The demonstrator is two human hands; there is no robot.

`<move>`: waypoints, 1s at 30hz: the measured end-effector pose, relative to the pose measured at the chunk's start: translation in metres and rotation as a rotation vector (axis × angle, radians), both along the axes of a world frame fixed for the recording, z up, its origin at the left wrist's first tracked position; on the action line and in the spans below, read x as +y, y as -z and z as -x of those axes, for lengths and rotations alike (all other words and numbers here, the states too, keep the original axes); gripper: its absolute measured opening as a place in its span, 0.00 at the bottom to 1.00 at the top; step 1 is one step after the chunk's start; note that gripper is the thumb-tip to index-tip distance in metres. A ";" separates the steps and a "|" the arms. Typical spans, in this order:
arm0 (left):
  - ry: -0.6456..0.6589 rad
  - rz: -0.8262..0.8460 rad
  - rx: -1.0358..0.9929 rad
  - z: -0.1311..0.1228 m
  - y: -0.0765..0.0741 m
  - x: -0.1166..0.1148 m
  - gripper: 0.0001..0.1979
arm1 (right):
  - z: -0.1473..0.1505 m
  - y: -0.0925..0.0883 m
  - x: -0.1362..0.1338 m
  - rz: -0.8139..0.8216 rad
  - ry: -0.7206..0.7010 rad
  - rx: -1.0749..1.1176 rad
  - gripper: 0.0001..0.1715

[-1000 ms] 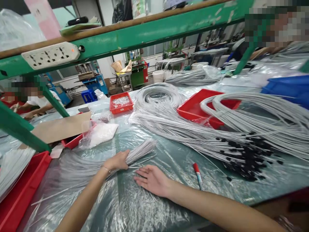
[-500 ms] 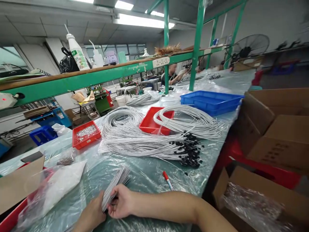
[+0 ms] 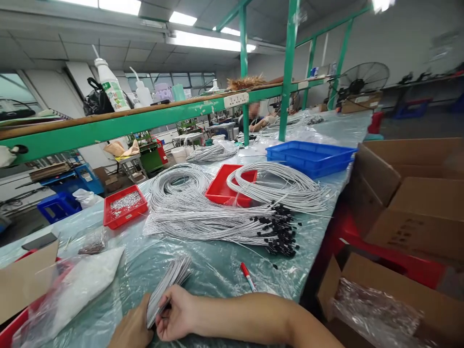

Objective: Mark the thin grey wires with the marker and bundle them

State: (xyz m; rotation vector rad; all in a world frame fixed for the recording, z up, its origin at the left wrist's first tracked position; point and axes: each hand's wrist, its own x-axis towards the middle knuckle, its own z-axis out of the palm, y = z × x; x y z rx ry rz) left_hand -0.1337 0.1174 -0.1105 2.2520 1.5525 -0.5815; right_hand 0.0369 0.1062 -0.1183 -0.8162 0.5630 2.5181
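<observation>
We hold a bundle of thin grey wires [image 3: 167, 285] between both hands at the near edge of the plastic-covered workbench [image 3: 217, 270]. Our left hand [image 3: 132, 329] cups the bundle's lower end from the left, fingers curled around it; our right hand [image 3: 174, 314] comes in from the right on a forearm laid across the bench edge, thumb and fingers pinched on the same end. The bundle slants up and away from our hands, its far tips fanning out.

Against half a second ago, the grip is unchanged; our hands sit slightly lower and further left in view, and the bundle with them.

Right of the bundle lies a red marker pen [image 3: 248, 277]. Beyond the bundle spread long grey wires with black end caps [image 3: 232, 224], and behind those a red tray of small metal parts [image 3: 125, 206], then a blue tray [image 3: 310, 157].
</observation>
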 end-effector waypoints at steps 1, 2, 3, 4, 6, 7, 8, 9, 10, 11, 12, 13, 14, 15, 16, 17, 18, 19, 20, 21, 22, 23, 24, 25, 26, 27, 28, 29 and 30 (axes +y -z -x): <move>-0.004 -0.009 0.000 -0.001 -0.006 -0.002 0.20 | -0.002 -0.002 -0.002 -0.021 0.009 0.009 0.15; -0.017 -0.027 0.000 -0.003 -0.013 -0.003 0.20 | -0.005 -0.006 -0.004 -0.055 0.023 0.028 0.15; -0.037 -0.049 0.000 -0.004 -0.022 -0.005 0.21 | -0.008 -0.011 -0.006 -0.090 0.027 0.053 0.14; -0.069 -0.067 -0.007 -0.005 -0.032 -0.006 0.22 | -0.011 -0.017 -0.007 -0.138 0.021 0.094 0.14; -0.145 -0.103 -0.040 -0.005 -0.052 -0.008 0.23 | -0.018 -0.032 -0.010 -0.329 0.006 0.194 0.18; -0.184 -0.118 -0.061 -0.004 -0.062 -0.009 0.23 | -0.021 -0.039 -0.012 -0.474 0.022 0.239 0.24; -0.218 -0.141 -0.072 -0.003 -0.071 -0.009 0.23 | -0.023 -0.047 -0.013 -0.635 0.068 0.238 0.32; -0.239 -0.166 -0.086 -0.001 -0.079 -0.010 0.23 | -0.026 -0.053 -0.015 -0.792 0.130 0.203 0.36; -0.246 -0.195 -0.102 0.001 -0.087 -0.010 0.23 | -0.029 -0.057 -0.018 -0.936 0.200 0.115 0.38; -0.246 -0.227 -0.114 0.003 -0.094 -0.010 0.22 | -0.032 -0.060 -0.021 -1.076 0.265 -0.012 0.40; -0.248 -0.255 -0.125 0.005 -0.100 -0.010 0.21 | -0.036 -0.062 -0.024 -1.211 0.328 -0.157 0.42; -0.255 -0.286 -0.133 0.007 -0.107 -0.010 0.19 | -0.041 -0.063 -0.029 -1.351 0.387 -0.296 0.43; -0.269 -0.323 -0.142 0.009 -0.115 -0.009 0.18 | -0.046 -0.063 -0.033 -1.490 0.436 -0.421 0.44; -0.287 -0.366 -0.158 0.010 -0.125 -0.009 0.16 | -0.052 -0.062 -0.037 -1.620 0.476 -0.524 0.43; -0.297 -0.422 -0.185 0.011 -0.136 -0.008 0.16 | -0.058 -0.061 -0.040 -1.715 0.513 -0.575 0.43; -0.298 -0.491 -0.231 0.011 -0.150 -0.008 0.18 | -0.064 -0.060 -0.042 -1.790 0.527 -0.629 0.43; -0.276 -0.565 -0.289 0.010 -0.167 -0.008 0.18 | -0.069 -0.060 -0.042 -1.852 0.544 -0.671 0.43; -0.237 -0.658 -0.357 0.008 -0.185 -0.008 0.17 | -0.073 -0.060 -0.040 -1.884 0.533 -0.704 0.43; -0.220 -0.739 -0.390 0.006 -0.205 -0.008 0.19 | -0.074 -0.060 -0.036 -1.890 0.506 -0.710 0.43; -0.228 -0.824 -0.422 0.003 -0.226 -0.009 0.20 | -0.073 -0.062 -0.029 -1.913 0.441 -0.677 0.44; -0.271 -0.962 -0.436 -0.001 -0.246 -0.011 0.21 | -0.069 -0.066 -0.020 -1.933 0.381 -0.629 0.46; -0.278 -1.078 -0.465 -0.005 -0.266 -0.012 0.21 | -0.062 -0.073 -0.011 -1.959 0.334 -0.559 0.47; -0.278 -1.119 -0.528 -0.010 -0.284 -0.013 0.21 | -0.052 -0.083 -0.001 -1.990 0.303 -0.483 0.49; -0.290 -1.129 -0.616 -0.017 -0.300 -0.014 0.20 | -0.040 -0.097 0.007 -2.039 0.287 -0.390 0.51; -0.324 -1.127 -0.704 -0.024 -0.313 -0.014 0.19 | -0.026 -0.114 0.015 -2.082 0.269 -0.300 0.55; -0.356 -1.134 -0.796 -0.032 -0.324 -0.014 0.18 | -0.012 -0.135 0.021 -2.106 0.275 -0.237 0.60; -0.367 -1.139 -0.879 -0.041 -0.333 -0.013 0.18 | 0.002 -0.158 0.025 -2.130 0.292 -0.184 0.64; -0.378 -1.131 -0.966 -0.050 -0.339 -0.012 0.17 | 0.014 -0.181 0.027 -2.161 0.305 -0.163 0.65; -0.390 -1.141 -1.048 -0.058 -0.344 -0.009 0.16 | 0.024 -0.203 0.027 -2.192 0.338 -0.159 0.67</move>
